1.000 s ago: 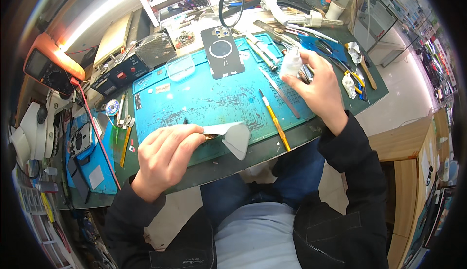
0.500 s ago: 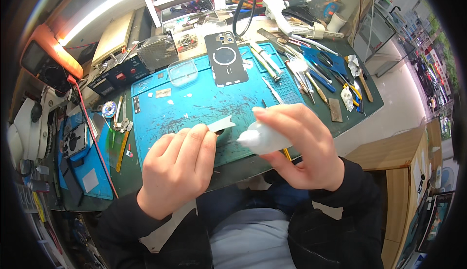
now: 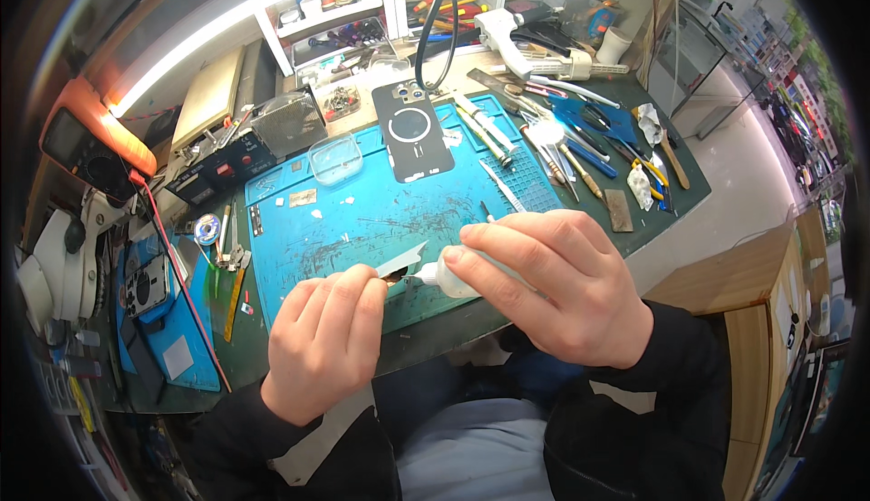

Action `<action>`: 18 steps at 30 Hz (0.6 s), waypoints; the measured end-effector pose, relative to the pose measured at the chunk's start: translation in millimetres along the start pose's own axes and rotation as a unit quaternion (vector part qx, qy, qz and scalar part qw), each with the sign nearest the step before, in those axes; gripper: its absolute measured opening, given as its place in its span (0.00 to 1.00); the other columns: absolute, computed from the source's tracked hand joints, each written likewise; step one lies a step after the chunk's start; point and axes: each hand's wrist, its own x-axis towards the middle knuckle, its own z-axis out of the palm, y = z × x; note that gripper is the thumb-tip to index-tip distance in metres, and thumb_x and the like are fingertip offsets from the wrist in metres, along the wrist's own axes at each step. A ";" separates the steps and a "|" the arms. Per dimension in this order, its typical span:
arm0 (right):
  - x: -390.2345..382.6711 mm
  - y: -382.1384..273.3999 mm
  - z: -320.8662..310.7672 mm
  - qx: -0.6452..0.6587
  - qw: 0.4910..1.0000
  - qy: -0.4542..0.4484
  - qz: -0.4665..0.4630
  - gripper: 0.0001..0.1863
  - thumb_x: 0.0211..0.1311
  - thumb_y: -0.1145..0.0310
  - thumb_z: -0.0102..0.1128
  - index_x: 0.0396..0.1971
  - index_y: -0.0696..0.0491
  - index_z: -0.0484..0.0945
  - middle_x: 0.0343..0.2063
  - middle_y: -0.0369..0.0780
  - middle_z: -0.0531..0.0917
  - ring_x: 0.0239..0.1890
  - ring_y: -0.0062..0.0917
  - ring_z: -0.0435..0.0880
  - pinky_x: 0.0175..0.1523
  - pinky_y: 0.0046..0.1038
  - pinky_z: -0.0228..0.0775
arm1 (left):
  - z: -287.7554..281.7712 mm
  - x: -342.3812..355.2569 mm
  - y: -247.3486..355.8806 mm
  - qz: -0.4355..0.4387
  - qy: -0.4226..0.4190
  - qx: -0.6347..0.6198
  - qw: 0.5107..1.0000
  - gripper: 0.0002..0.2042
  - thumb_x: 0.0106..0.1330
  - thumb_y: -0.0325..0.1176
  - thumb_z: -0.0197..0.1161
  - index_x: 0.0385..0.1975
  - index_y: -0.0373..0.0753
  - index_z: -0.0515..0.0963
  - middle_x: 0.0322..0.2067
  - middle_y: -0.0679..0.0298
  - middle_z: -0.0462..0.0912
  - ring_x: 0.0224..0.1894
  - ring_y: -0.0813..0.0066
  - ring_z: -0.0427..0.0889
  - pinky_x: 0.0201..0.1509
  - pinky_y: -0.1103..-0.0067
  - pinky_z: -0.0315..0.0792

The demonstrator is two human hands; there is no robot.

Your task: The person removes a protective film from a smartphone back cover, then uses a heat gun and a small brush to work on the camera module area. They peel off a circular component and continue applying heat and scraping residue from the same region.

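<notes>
- Pinches in the closed fingertips of the left hand (image 3: 326,333) a small dark piece (image 3: 396,277), largely hidden by the fingers, together with a pale sheet (image 3: 405,257); holds both above the near part of a blue mat (image 3: 362,220); cannot tell the kind of piece.
- Grips in the right hand (image 3: 562,288), with fingers curled over the body, a white bottle (image 3: 456,283); points the nozzle leftward, right at the dark piece; cannot tell contact from a narrow gap.
- Shows on the mat, beyond both hands, a black phone back (image 3: 414,154) with a pale ring; just left of it, a clear plastic box (image 3: 336,178); near the right hand, a pale, slender tool (image 3: 503,187).
- Shows farther right a spread of hand tools (image 3: 584,173) and a flat metal plate (image 3: 618,211); at far left, an orange multimeter (image 3: 95,139) and, nearer the mat, a spool (image 3: 207,228).
</notes>
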 end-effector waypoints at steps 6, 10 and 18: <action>11.0 -1.5 -6.8 -0.010 0.999 -0.021 -0.026 0.18 0.57 0.70 0.66 0.49 0.57 0.85 0.48 0.38 0.84 0.50 0.28 0.84 0.52 0.28 0.74 | -0.1 -2.5 -1.3 0.024 -0.001 0.004 1.000 0.11 0.61 0.23 0.66 0.42 0.29 0.80 0.42 0.55 0.83 0.38 0.64 0.87 0.42 0.72 0.81; 15.1 -3.0 -6.9 -0.008 0.999 -0.024 -0.035 0.18 0.58 0.69 0.67 0.48 0.57 0.86 0.48 0.39 0.84 0.50 0.27 0.83 0.53 0.28 0.75 | 0.0 -2.9 -2.0 0.030 0.006 -0.005 1.000 0.11 0.61 0.23 0.65 0.43 0.28 0.80 0.42 0.55 0.83 0.38 0.64 0.87 0.42 0.72 0.81; 24.8 -8.2 -15.3 -0.024 0.997 -0.040 -0.053 0.14 0.62 0.70 0.68 0.45 0.59 0.87 0.48 0.39 0.84 0.50 0.27 0.82 0.53 0.26 0.75 | -0.1 -3.3 -2.7 0.023 0.012 -0.017 1.000 0.11 0.61 0.23 0.65 0.43 0.27 0.79 0.42 0.54 0.82 0.38 0.64 0.86 0.41 0.72 0.80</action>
